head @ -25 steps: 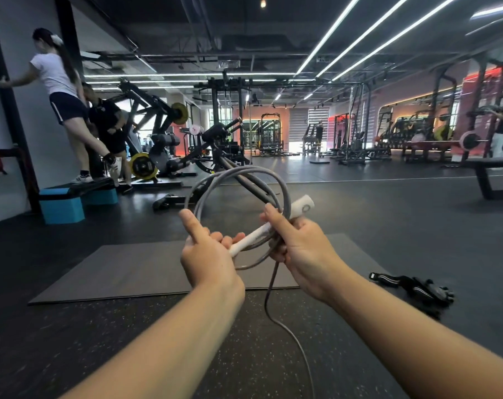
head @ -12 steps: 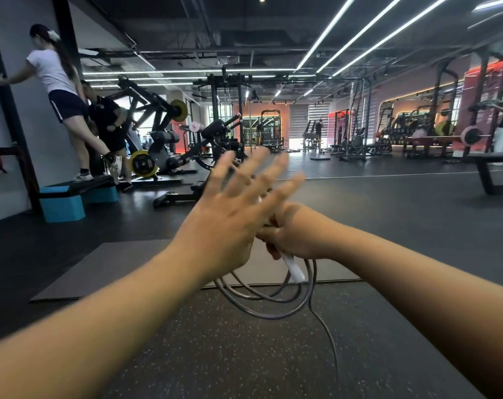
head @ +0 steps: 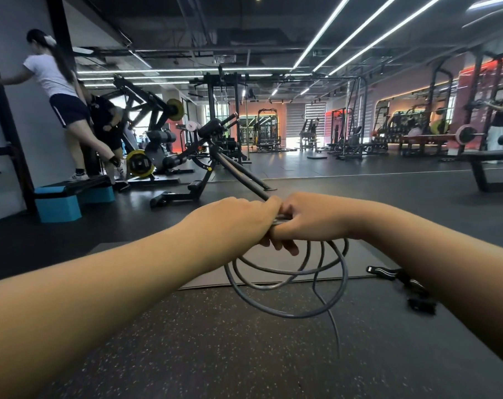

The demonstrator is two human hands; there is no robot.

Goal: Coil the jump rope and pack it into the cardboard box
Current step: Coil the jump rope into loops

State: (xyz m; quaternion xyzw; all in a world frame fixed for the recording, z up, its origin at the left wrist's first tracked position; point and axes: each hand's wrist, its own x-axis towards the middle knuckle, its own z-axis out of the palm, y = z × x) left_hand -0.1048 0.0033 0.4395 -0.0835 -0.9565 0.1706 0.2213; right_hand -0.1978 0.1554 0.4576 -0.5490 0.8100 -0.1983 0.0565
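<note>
A grey jump rope (head: 285, 283) hangs in several loops below my two hands, which are held out in front of me above the floor. My left hand (head: 236, 220) and my right hand (head: 310, 220) meet knuckle to knuckle, both closed on the top of the coil. A loose end of the rope trails down toward the floor. The white handle is hidden inside my hands. No cardboard box is in view.
A grey mat (head: 273, 263) lies on the dark speckled floor under the coil. A black strap (head: 400, 280) lies at the right. Gym machines (head: 204, 156) stand ahead, a blue step (head: 63, 203) at the left with two people, a bench (head: 486, 165) at the right.
My left hand, spread open in front of the coil half a second ago, has closed on the rope beside my right hand. The loops hang lower and wider.
</note>
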